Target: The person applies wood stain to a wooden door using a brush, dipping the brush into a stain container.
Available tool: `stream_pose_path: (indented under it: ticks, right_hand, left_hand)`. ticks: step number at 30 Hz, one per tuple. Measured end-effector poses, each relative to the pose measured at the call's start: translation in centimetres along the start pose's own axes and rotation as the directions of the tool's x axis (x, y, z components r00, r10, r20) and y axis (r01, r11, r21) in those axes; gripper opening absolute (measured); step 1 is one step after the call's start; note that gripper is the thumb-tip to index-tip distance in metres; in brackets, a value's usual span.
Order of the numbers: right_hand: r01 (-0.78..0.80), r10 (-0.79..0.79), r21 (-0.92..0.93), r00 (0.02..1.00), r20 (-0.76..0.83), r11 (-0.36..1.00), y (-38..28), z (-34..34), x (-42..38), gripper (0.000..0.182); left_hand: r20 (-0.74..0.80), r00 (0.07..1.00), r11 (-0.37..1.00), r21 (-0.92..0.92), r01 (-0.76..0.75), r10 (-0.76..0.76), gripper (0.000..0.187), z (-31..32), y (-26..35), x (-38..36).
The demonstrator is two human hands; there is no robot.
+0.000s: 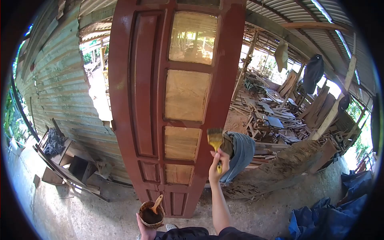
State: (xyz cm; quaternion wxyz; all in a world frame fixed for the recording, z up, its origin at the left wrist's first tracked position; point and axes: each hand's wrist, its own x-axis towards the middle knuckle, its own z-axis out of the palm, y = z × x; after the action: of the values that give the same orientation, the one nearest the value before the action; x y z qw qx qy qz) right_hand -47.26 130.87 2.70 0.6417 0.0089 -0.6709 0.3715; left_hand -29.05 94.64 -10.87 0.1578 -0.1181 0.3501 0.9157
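A tall reddish-brown door (150, 92) stands upright in front of me, with a column of pale panes (188, 95) down its middle. My right hand (219, 162) is closed round the yellow handle of a paintbrush (215, 138). The bristles point up and overlap the door's right edge in this view. Low at the front, my left hand (146, 229) grips a paint pot (151, 218) with dark brown paint inside and a stained rim. A second brush (157, 203) with a wooden handle leans in the pot.
Blue-grey cloth (240, 156) hangs just right of the door. Behind it lies a heap of wood scraps (276, 114). Blue tarpaulin (324, 218) is bunched at the lower right. A wooden rack (72, 170) stands by the corrugated wall (56, 96) on the left.
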Motion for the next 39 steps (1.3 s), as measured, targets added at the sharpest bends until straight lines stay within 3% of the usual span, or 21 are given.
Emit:
stream_pose_path:
  ticks: [4, 6, 9, 11, 13, 15, 17, 19, 21, 25, 27, 28, 30, 31, 33, 36, 39]
  right_hand:
    - [0.131, -0.119, -0.172, 0.990, 0.077, 0.976, -1.2, -1.8, -2.5, 0.022]
    - [0.107, -0.089, -0.182, 0.990, 0.107, 0.977, -1.5, -2.4, -3.3, 0.024]
    - [0.047, -0.006, -0.216, 0.982, 0.187, 0.975, -1.1, -2.3, -1.7, 0.028]
    - [-0.001, 0.097, -0.308, 0.950, 0.297, 0.951, -2.3, -0.8, 3.0, 0.032]
    - [-0.065, 0.152, -0.253, 0.927, 0.342, 0.965, -1.7, 1.4, 8.1, 0.028]
    - [-0.067, 0.144, -0.221, 0.925, 0.352, 0.973, -6.4, 3.3, 15.5, 0.029]
    - [-0.097, 0.170, -0.196, 0.899, 0.403, 0.976, -5.1, 5.9, 21.3, 0.030]
    - [-0.264, 0.273, -0.079, 0.873, 0.405, 0.961, -8.0, 7.9, 27.1, 0.029]
    - [-0.286, 0.288, -0.067, 0.869, 0.402, 0.956, -10.0, 9.8, 32.7, 0.025]
    - [-0.179, 0.155, 0.077, 0.957, 0.246, 0.981, -12.7, 12.9, 41.9, 0.029]
    - [-0.044, 0.023, 0.151, 0.990, 0.136, 0.988, -14.0, 14.1, 45.5, 0.028]
    - [-0.043, 0.022, 0.153, 0.990, 0.141, 0.987, -14.4, 14.8, 46.7, 0.028]
    - [0.162, -0.166, 0.326, 0.986, -0.015, 0.932, -14.5, 16.0, 48.4, 0.026]
    - [0.161, -0.166, 0.323, 0.986, -0.012, 0.933, -13.9, 16.7, 49.0, 0.026]
    - [0.333, -0.299, 0.320, 0.942, -0.152, 0.887, -11.6, 18.2, 49.3, 0.026]
    - [0.288, -0.249, 0.408, 0.957, -0.148, 0.866, -9.4, 18.5, 46.1, 0.027]
    - [0.242, -0.200, 0.437, 0.970, -0.139, 0.866, -8.0, 17.2, 41.7, 0.027]
  left_hand:
    - [-0.086, 0.995, 0.994, -0.104, 0.034, -0.043, 0.082, 0.3, 0.1, -0.6]
    - [-0.016, 0.999, 0.997, 0.063, -0.039, 0.040, 0.083, -0.2, 0.2, -1.0]
    - [-0.128, 0.992, 1.000, 0.002, -0.022, 0.022, 0.083, -1.3, -0.3, -1.2]
    - [-0.121, 0.992, 0.999, -0.040, -0.024, 0.019, 0.083, -2.0, -0.4, -1.2]
    - [-0.113, 0.994, 0.997, -0.082, -0.015, 0.006, 0.083, -2.4, -0.4, -1.6]
    - [-0.067, 0.993, 0.996, 0.023, -0.091, 0.092, 0.082, -2.0, 0.0, -1.7]
    - [-0.136, 0.988, 0.995, -0.055, -0.086, 0.077, 0.081, -1.6, 0.0, -1.9]
    - [-0.147, 0.985, 0.992, -0.077, -0.105, 0.093, 0.081, -1.3, 0.4, -2.0]
    - [-0.151, 0.983, 0.990, -0.081, -0.116, 0.103, 0.081, -1.6, 0.3, -2.1]
    - [-0.180, 0.978, 0.980, -0.148, -0.136, 0.108, 0.080, -1.7, 0.2, -1.8]
    - [-0.200, 0.974, 0.979, -0.149, -0.140, 0.109, 0.081, -1.8, 0.3, -1.7]
    - [-0.202, 0.973, 0.978, -0.153, -0.142, 0.110, 0.081, -2.0, 0.4, -1.7]
    - [-0.148, 0.980, 0.979, -0.132, -0.154, 0.134, 0.083, -2.3, 0.7, -1.5]
    - [-0.149, 0.980, 0.979, -0.134, -0.151, 0.131, 0.083, -2.1, 0.9, -1.5]
    - [-0.198, 0.972, 0.982, -0.112, -0.150, 0.125, 0.084, -1.5, 1.3, -1.5]
    - [-0.270, 0.956, 0.985, -0.098, -0.143, 0.112, 0.084, -1.1, 1.3, -1.0]
    - [-0.213, 0.972, 0.973, -0.180, -0.143, 0.103, 0.082, -2.2, 0.8, -0.4]
